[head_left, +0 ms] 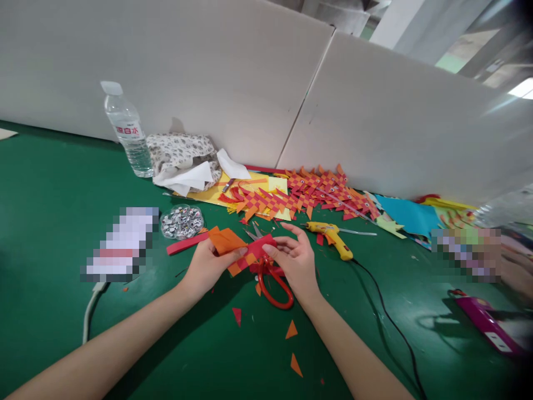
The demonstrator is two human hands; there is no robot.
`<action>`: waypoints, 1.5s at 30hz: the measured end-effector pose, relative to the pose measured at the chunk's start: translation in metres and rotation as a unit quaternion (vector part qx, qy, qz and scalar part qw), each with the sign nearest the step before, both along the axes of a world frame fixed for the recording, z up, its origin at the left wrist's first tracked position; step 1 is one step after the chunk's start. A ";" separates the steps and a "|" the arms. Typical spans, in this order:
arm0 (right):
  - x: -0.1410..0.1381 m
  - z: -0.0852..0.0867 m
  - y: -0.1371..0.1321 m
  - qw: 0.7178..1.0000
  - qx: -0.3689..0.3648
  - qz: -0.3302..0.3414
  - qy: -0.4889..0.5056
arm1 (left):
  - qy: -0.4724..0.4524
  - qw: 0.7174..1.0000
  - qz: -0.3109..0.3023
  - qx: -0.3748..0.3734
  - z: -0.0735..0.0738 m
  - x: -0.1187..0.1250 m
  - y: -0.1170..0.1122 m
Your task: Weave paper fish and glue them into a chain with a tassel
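Note:
My left hand (pixel 208 264) pinches a small woven piece of red and orange paper strips (pixel 245 253), with a loose orange flap sticking up at its left. My right hand (pixel 296 258) grips the other end of the same piece, index finger stretched out above it. Red-handled scissors (pixel 272 280) lie on the green table (pixel 54 189) right under my hands, blades pointing away from me. Small red and orange paper offcuts (pixel 291 330) are scattered in front of me.
A pile of finished woven pieces (pixel 308 191) lies by the white partition on yellow paper. A yellow glue gun (pixel 333 236) with a black cord lies right of my hands. Water bottle (pixel 129 133), tub of googly eyes (pixel 182 221), cloth pouch (pixel 183 153), red strip (pixel 185 243). Another person's hand (pixel 516 272) at far right.

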State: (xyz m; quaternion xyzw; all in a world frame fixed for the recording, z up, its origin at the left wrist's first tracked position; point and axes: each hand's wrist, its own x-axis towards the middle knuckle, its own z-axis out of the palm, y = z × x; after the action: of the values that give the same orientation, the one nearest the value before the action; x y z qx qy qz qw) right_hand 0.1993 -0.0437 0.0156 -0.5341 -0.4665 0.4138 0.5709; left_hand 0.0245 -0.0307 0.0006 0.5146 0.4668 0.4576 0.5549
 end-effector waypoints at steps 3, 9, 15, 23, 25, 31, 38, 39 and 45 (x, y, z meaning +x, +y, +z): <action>-0.001 -0.001 -0.001 0.999 -0.024 0.032 -0.020 | 0.001 1.000 0.004 0.004 0.000 0.000 0.000; -0.001 -0.001 -0.003 0.999 0.001 0.033 -0.025 | -0.011 1.000 0.005 -0.006 0.002 0.001 -0.003; 0.000 -0.005 -0.003 0.999 0.025 0.042 -0.017 | -0.029 1.000 0.001 -0.011 0.003 0.002 -0.003; -0.007 -0.003 -0.008 0.994 -0.014 0.108 -0.024 | -0.016 1.000 -0.007 -0.021 0.000 0.001 -0.003; -0.007 -0.002 -0.007 0.993 -0.019 0.111 -0.023 | -0.002 1.000 -0.007 -0.019 0.001 0.001 -0.003; -0.005 -0.001 -0.004 0.996 -0.022 0.089 -0.013 | -0.009 1.000 -0.027 0.000 0.004 0.000 -0.002; -0.006 -0.002 -0.007 0.993 -0.021 0.117 -0.009 | -0.008 0.999 -0.050 0.003 0.000 0.001 -0.002; -0.006 -0.002 -0.007 0.993 -0.021 0.114 -0.012 | -0.016 0.998 -0.058 0.004 -0.001 0.001 -0.002; -0.006 -0.002 -0.007 0.991 -0.030 0.130 -0.013 | -0.031 0.998 -0.056 -0.017 0.002 0.003 -0.004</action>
State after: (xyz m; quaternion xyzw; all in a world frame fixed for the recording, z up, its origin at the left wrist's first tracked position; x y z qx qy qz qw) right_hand 0.1930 -0.0507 0.0137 -0.4913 -0.5264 0.4917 0.4897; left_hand 0.0274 -0.0351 0.0027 0.5160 0.4276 0.4335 0.6025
